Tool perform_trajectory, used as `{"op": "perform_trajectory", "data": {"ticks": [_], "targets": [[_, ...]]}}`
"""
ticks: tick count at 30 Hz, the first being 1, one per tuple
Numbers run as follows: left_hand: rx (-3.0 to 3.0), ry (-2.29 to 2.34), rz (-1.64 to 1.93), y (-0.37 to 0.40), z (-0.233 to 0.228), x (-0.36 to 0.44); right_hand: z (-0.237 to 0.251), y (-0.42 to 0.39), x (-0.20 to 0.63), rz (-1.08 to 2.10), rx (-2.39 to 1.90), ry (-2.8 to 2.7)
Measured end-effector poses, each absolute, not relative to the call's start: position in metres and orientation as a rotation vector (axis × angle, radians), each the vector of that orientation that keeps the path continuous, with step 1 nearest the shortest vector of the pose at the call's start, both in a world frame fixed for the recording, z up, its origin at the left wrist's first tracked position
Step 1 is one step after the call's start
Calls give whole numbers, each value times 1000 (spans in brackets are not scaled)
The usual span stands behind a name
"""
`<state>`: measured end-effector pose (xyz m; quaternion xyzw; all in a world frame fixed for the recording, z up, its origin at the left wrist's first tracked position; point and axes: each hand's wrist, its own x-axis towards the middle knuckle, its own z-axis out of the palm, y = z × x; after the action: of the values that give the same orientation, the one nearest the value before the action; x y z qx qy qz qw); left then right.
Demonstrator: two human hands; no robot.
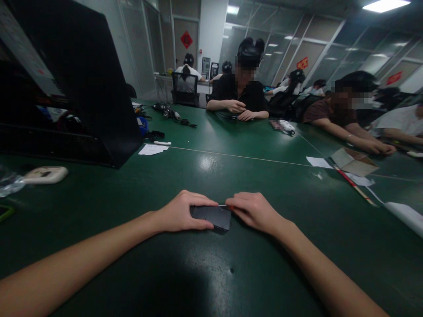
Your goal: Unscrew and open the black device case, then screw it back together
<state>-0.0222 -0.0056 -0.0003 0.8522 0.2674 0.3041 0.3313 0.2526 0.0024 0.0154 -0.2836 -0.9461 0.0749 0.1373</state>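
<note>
A flat black slab (213, 216), probably a phone though the dim light makes it hard to be sure, lies on the green table (211, 273) near the middle, close to the person. It is rectangular with rounded corners, dark and glossy, its top face catching a faint sheen; its right near corner juts out toward the viewer. The left hand (181, 212) grasps it from the left, fingers curled over the far edge and thumb pressed along the near edge. The right hand (254, 210) is closed around a thin tool (227, 206) with a reddish handle, whose slim tip meets the slab's far right corner.

Far left stands a big black case (76, 75), with a pale small device (46, 174) near it. Paper scraps (152, 149) lie beyond. Across the table other people sit, one person's hands (241, 110) resting on the far side.
</note>
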Motion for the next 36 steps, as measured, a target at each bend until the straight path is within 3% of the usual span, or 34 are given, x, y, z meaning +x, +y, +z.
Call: {"op": "perform_trajectory", "data": {"ticks": [25, 36], "targets": [[2242, 688, 816, -5, -2, -23, 8, 16, 288, -173, -1022, -2680], [2227, 665, 841, -6, -1, -22, 11, 3, 266, -243, -754, -2543]]}}
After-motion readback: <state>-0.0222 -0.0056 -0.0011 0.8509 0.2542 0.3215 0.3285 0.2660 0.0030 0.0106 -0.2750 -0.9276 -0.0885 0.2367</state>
